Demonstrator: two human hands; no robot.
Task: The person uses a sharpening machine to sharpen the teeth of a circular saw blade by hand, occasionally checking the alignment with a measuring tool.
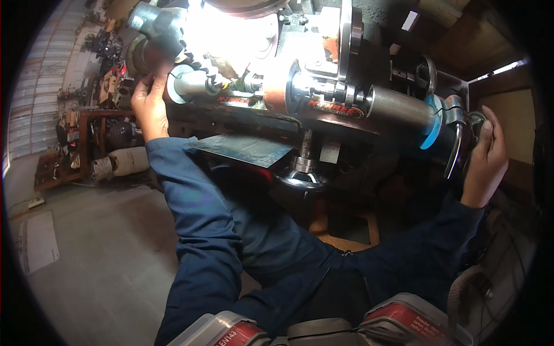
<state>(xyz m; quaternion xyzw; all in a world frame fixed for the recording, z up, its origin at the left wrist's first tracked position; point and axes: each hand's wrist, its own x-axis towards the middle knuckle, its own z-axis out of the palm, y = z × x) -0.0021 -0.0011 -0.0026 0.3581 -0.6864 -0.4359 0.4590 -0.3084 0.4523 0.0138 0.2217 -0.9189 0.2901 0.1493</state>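
My left hand is at the left end of a lathe-like machine. Its thumb and fingers close on the rim of a round metal flange, which joins a short grey cylinder. A blurred dark patch hides part of the area above the fingertips. At the far right end, my right hand curls round a small metal handwheel. Beside it are a blue ring, a bent metal lever and a thick grey cylinder. A bright, stepped shaft lies between the hands.
Below the machine bed, a flat metal plate juts toward me, beside a chrome handwheel. Strong glare washes out the upper middle. At left stands a rusty rack with metal parts. Respirator filters fill the lower edge.
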